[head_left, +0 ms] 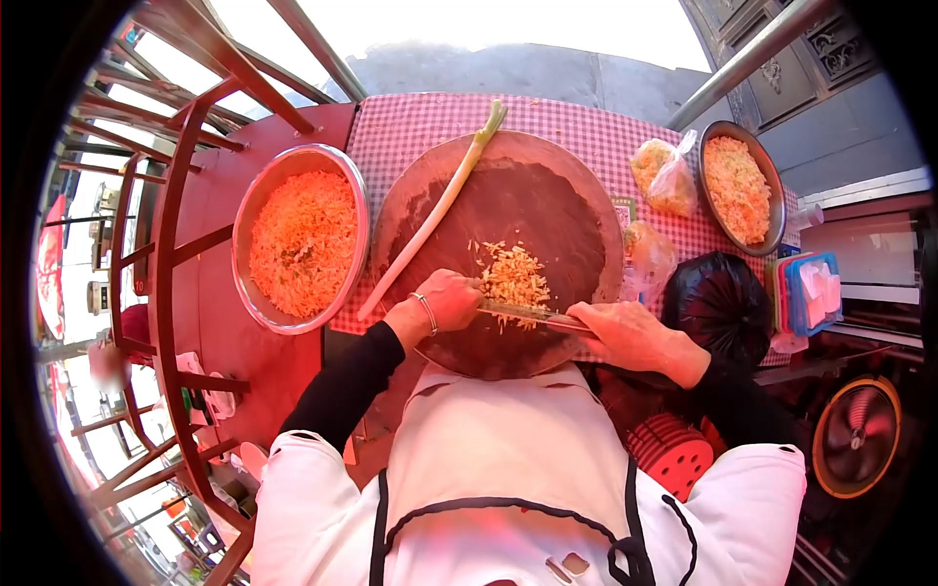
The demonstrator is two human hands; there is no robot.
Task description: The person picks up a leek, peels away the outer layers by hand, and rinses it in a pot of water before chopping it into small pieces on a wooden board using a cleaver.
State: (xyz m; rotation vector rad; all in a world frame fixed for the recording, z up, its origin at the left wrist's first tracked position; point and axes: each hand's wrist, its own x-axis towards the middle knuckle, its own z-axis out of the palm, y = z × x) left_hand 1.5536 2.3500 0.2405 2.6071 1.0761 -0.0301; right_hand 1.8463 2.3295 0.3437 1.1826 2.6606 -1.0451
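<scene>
On a round chopping board [576, 176] lies a pile of chopped pale-yellow pieces [518, 273]. A knife [535, 314] crosses the near edge of the pile, its blade running left to right. Its handle end is in my right hand [630, 337], fingers closed round it. My left hand [449, 298], with a bracelet at the wrist, is closed at the other end of the blade; its fingertips are partly hidden. A long scallion [440, 210] rests across the board's left side, white end toward me and green end past the far rim.
Left stands a metal bowl [360, 195] of orange shredded food; far right, a dark bowl [782, 210] of similar food. Plastic bags of food [669, 176], a black bag [718, 308] and coloured containers [811, 293] line the right. A fan [858, 435] is lower right; metal railings [181, 195] are left.
</scene>
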